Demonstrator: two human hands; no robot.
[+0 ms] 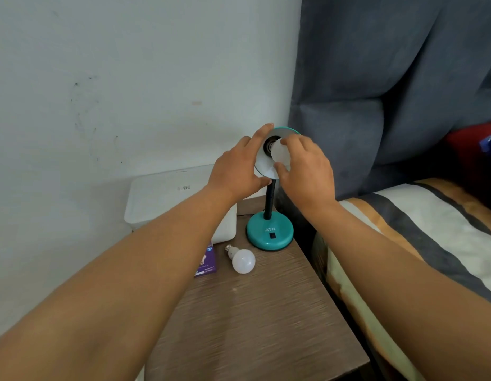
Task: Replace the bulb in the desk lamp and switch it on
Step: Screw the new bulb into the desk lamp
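Head view is looking down on a wooden bedside table set between a pale wall and a bed. A teal desk lamp is standing near the table's far right edge, its round base marked with white letters and carrying a small dark switch on the front. A black flexible neck is rising from the base to the shade, which is tilting its open face toward the camera.

The left hand is gripping the shade by its left rim, with the forefinger lying over the top edge and the thumb pressing at the lower edge. The right hand is closing its fingers around a white bulb that is sitting inside the shade, its base end meeting the dark socket at the centre; whether the thread is fully seated I cannot tell.

A second white bulb is lying on its side on the table, just in front of the lamp base and to its left, metal cap pointing away from the camera. Beside it, further left, a purple carton is lying partly hidden under the left forearm. A white box is sitting behind them against the wall. A striped cover is spreading over the bed at right, below a grey padded headboard.
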